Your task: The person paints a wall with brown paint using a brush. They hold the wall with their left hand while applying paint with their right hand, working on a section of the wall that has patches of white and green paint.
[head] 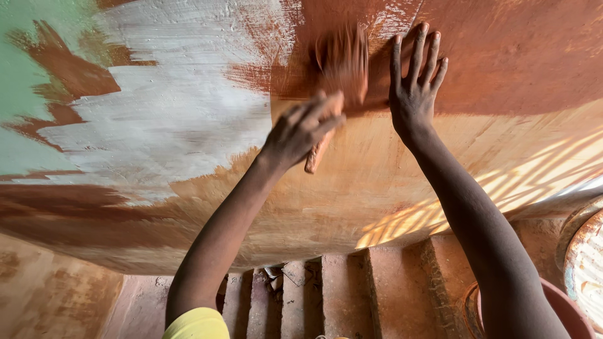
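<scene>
My left hand (301, 129) grips the handle of a wide paintbrush (342, 66) whose bristles, blurred and stained red-brown, press against the wall (176, 119). The wall shows a white patch, a green corner at the upper left and fresh red-brown paint across the top right. My right hand (414, 81) lies flat on the painted wall just right of the brush, fingers spread upward, holding nothing. A yellow sleeve (196, 323) covers my left upper arm at the bottom edge.
Below the wall runs a row of reddish ridged blocks or steps (352, 289). A round red-brown bucket rim (568, 311) sits at the bottom right, beside a pale curved container (587, 263). Striped sunlight falls on the wall's lower right.
</scene>
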